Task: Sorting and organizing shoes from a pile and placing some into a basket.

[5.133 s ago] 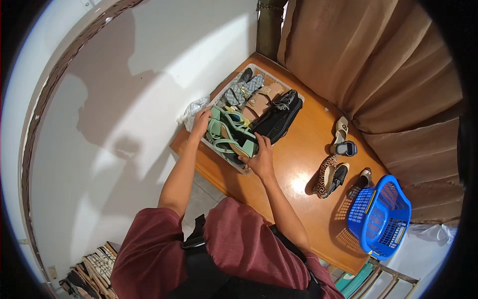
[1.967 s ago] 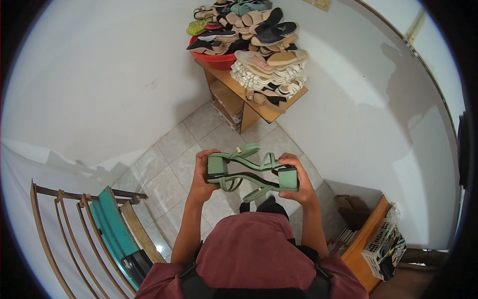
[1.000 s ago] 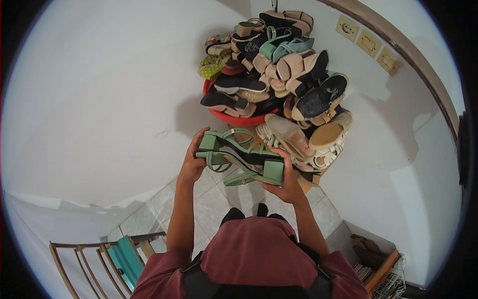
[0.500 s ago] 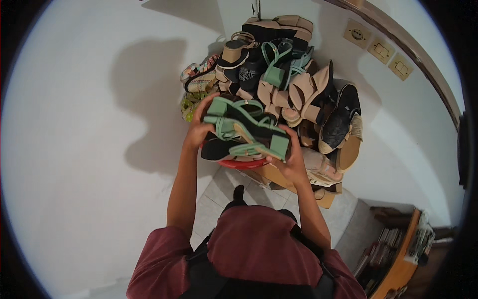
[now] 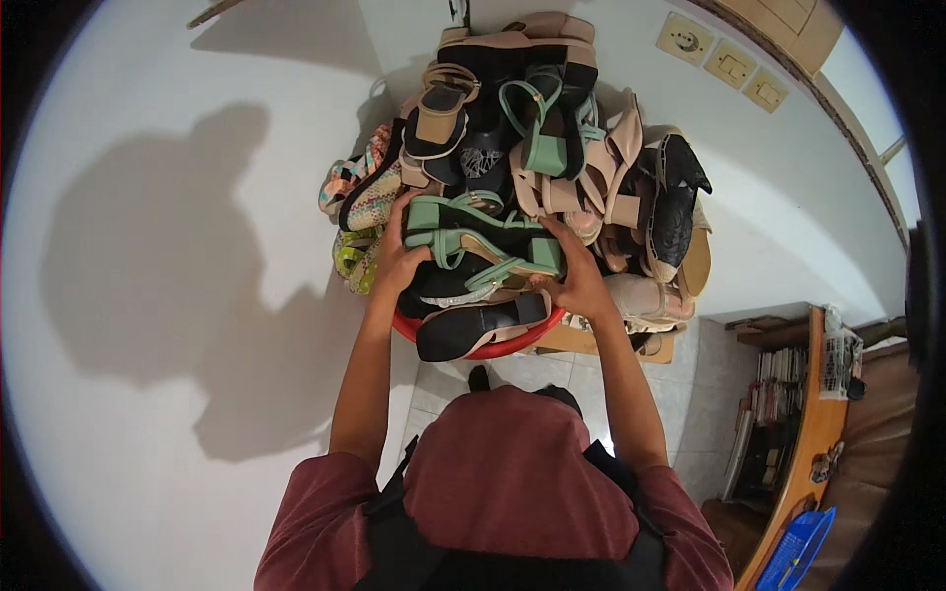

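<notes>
A pair of mint-green block-heeled strappy sandals point(image 5: 449, 244) lies sideways between my two hands, low over the heap of shoes. My left hand point(image 5: 397, 261) is closed round their left end. At the heel end, my right hand point(image 5: 583, 281) grips the pair from the right. Just below them, a beige shoe with a black sole point(image 5: 473, 328) lies tilted on the front of a red basin point(image 5: 510, 347). Whether the sandals rest on the shoes underneath, I cannot tell.
More footwear is piled behind: another green sandal point(image 5: 548, 153), beige heels point(image 5: 621, 167), black shoes point(image 5: 674, 207) and patterned wedges point(image 5: 372, 202). White walls meet behind the pile, with a socket point(image 5: 685, 39) at the right. A wooden shelf point(image 5: 808, 424) stands lower right.
My hands have brought the green sandals down onto or close to the pile. More of the red basin and the black-soled shoe now shows. The whole view has shifted.
</notes>
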`<act>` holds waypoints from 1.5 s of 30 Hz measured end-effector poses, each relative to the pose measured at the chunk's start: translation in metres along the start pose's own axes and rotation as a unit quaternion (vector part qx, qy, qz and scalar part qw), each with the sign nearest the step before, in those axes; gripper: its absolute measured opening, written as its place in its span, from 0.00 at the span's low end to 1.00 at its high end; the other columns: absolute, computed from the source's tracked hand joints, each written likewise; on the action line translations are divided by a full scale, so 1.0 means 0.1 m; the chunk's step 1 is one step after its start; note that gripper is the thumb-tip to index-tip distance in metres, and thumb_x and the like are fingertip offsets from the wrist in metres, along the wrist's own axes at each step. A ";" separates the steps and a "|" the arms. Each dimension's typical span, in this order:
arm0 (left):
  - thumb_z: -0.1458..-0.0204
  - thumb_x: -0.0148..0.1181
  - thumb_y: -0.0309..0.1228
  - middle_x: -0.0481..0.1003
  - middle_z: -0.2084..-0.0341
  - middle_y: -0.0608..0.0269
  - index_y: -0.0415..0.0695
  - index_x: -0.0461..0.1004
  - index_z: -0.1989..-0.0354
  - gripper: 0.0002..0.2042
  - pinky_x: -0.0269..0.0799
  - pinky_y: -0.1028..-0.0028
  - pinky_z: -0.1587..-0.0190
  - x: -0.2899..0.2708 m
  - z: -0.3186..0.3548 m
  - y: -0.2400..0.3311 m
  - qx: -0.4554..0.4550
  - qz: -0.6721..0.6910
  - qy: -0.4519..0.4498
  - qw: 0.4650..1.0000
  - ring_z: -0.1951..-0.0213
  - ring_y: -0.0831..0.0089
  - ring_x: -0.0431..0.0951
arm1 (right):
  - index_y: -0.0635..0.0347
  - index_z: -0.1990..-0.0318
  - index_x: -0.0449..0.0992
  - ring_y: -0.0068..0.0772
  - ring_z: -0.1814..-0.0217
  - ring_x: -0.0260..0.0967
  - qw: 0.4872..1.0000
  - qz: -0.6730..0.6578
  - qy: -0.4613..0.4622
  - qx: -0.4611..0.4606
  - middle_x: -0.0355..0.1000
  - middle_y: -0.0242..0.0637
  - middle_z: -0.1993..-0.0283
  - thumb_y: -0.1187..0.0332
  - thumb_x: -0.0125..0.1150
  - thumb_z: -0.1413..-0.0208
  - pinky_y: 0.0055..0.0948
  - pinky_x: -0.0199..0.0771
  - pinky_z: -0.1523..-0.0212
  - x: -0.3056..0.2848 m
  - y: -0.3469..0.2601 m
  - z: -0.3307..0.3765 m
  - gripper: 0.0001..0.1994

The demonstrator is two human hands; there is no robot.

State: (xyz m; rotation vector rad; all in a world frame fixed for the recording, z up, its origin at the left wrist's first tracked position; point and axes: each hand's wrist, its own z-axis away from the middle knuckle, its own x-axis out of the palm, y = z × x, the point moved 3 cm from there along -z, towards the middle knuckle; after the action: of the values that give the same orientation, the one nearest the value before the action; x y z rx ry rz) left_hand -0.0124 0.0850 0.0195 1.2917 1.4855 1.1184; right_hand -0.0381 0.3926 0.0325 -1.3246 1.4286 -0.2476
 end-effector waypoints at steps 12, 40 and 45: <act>0.57 0.53 0.17 0.69 0.37 0.49 0.38 0.56 0.25 0.42 0.66 0.68 0.36 0.17 0.14 0.03 0.055 0.009 0.097 0.994 0.39 0.64 0.72 | 0.55 0.29 0.64 0.60 0.27 0.61 0.998 0.042 0.050 0.012 0.64 0.56 0.30 0.69 0.74 0.52 0.44 0.64 0.29 0.03 -0.06 -0.03 0.40; 0.52 0.61 0.13 0.62 0.30 0.54 0.44 0.58 0.26 0.40 0.67 0.64 0.34 0.06 0.35 -0.10 0.003 -0.022 0.111 0.994 0.32 0.62 0.66 | 0.54 0.27 0.60 0.59 0.23 0.52 0.983 0.108 0.115 0.092 0.52 0.50 0.23 0.72 0.75 0.53 0.48 0.57 0.26 0.22 -0.24 0.43 0.44; 0.54 0.57 0.13 0.64 0.31 0.52 0.41 0.63 0.29 0.37 0.67 0.61 0.35 -0.01 0.51 0.02 0.081 -0.120 0.147 0.978 0.33 0.58 0.67 | 0.50 0.29 0.64 0.60 0.22 0.49 0.980 0.108 0.140 0.093 0.49 0.49 0.21 0.74 0.74 0.53 0.50 0.55 0.26 0.15 -0.29 0.60 0.41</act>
State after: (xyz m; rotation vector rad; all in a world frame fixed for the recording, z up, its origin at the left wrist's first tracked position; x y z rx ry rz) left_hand 0.0376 0.0893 0.0094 1.0481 1.9308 1.0789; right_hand 0.0291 0.3998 0.0246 -1.0007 1.7272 -0.4266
